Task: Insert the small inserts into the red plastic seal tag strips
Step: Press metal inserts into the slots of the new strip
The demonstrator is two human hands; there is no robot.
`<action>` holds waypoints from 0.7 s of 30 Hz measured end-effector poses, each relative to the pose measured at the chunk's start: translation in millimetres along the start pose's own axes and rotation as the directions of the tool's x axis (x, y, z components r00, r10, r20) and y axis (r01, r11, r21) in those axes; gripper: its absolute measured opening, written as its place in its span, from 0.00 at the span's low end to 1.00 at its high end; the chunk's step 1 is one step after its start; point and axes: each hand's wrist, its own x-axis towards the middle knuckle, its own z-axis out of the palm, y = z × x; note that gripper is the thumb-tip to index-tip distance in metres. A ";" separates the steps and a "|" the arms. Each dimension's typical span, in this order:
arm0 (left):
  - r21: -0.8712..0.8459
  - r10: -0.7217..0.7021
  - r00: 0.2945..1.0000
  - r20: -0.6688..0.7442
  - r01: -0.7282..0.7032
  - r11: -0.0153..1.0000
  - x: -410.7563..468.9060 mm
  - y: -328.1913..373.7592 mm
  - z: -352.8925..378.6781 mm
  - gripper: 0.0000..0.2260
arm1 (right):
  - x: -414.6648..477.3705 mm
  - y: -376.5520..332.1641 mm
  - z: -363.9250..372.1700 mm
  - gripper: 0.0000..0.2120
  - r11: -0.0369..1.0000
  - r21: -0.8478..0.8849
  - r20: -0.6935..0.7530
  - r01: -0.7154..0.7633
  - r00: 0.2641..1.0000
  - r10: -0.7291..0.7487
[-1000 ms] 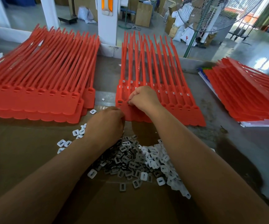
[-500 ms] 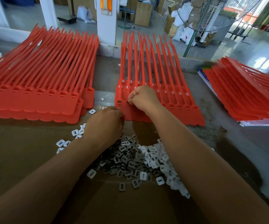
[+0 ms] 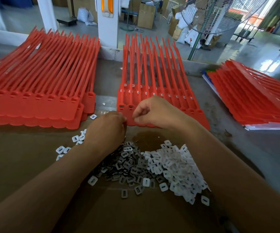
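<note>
Basically it all turns on the socket row. The middle stack of red plastic seal tag strips (image 3: 154,71) lies w/ its long axis running away from the person: tails far, flat tag heads near. So the sockets form a line running left-to-right just beyond both hands. At the left end of the top row, two seated inserts (image 3: 121,106) show. The next sockets along lie to the right, under or just behind the right hand (image 3: 156,111). That hand is the nearer one, so the move should be short, fwd + down, hardly sideways.

Right hand: fingers curled, thumb + forefinger tips closed together at its left edge. Poss. an insert is pinched there, but it's too small to tell.

Left hand (image 3: 105,130): knuckles up, fingers curled under, tips at the stack's near left corner, just beside the right thumb. Its contents are hidden.

Supply: a heap of small white and grey plastic inserts (image 3: 154,165) on a brown cardboard sheet (image 3: 26,157) over the bench (image 3: 225,106), below both wrists and nearer the person than the strips.
</note>
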 end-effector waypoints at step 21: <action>0.018 0.006 1.000 -0.003 -0.006 1.000 -0.6 1.8 0.1 0.12 | -28.2 1.3 19.6 0.04 0.927 -0.342 0.167 0.150 0.981 -0.097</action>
